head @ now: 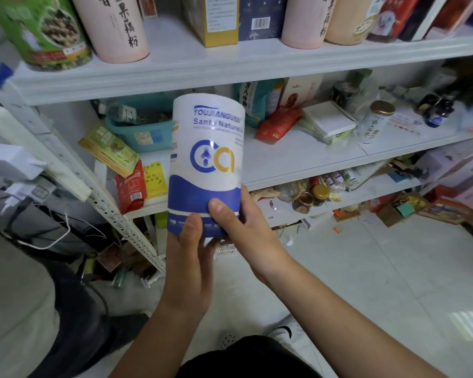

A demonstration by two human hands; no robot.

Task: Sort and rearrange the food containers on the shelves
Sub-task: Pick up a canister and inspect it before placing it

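the white and blue canister (206,159) is being held upright in the air in front of the middle shelf (298,159). it is looking stiff and glossy, probably light and a little slippery, so gripping low near the base is seeming wise. the left hand (186,255) is cupping its bottom, thumb curling up the front. the right hand (246,225) is wrapping its lower side, thumb pressing the label.

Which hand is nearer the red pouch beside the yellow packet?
Left. The left hand holds the canister base just right of the red pouch; the right hand holds it farther right.
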